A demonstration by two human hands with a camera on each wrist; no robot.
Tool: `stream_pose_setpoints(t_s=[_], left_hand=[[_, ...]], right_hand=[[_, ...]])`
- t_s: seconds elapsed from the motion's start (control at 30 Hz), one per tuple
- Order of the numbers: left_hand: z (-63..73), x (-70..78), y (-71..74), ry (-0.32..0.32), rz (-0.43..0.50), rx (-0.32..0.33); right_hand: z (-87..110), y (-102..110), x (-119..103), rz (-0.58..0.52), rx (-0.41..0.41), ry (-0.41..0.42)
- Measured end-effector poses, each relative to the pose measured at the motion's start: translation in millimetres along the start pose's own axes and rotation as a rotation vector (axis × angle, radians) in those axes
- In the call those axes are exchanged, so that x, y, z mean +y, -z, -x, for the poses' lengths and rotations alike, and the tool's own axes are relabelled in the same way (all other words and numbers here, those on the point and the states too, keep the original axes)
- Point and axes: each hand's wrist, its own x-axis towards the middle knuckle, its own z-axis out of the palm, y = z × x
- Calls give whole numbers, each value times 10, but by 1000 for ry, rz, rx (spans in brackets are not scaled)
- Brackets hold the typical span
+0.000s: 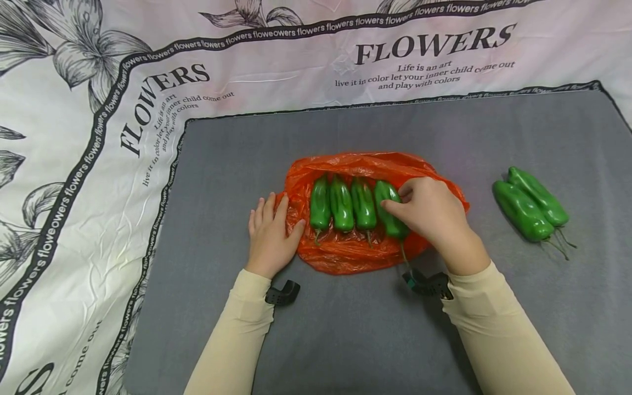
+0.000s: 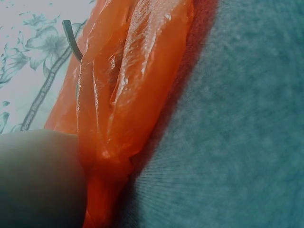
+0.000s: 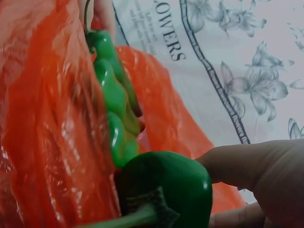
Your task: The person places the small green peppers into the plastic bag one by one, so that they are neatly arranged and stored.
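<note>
The bag (image 1: 340, 262), red-orange and thin, lies with its mouth spread on the grey cloth (image 1: 222, 219); three peppers (image 1: 342, 204), green, lie side by side in it, stems towards 6 o'clock. The right hand (image 1: 436, 214), over the bag's 3 o'clock side, pinches the fourth pepper (image 1: 394, 226) between thumb and fingertips; that pepper lies just beside the three, slightly tilted, its stem pointing between 5 and 6 o'clock; whether it rests on the bag, I cannot tell. The left hand (image 1: 273, 238) touches the bag's edge at 9 o'clock, its fingers straight, a little spread and pointing towards 12, the thumb apart towards 2 o'clock. The loose pair (image 1: 524, 211), two more green peppers, lies on the cloth at 3 o'clock, well apart from the bag; they touch each other, stems towards 4 o'clock; the cloth's white border (image 1: 276, 88), printed "FLOWERS", runs along 12 and 9 o'clock.
</note>
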Motion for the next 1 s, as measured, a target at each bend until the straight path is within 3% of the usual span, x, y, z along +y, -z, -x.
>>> stream_pose_setpoints(t_s=[0.37, 1.0], left_hand=[[-10, -29, -3, 13, -16, -13], [-23, 7, -13, 19, -19, -19]], right_hand=[[-188, -46, 32, -36, 81, -27], [-302, -205, 157, -24, 66, -8]])
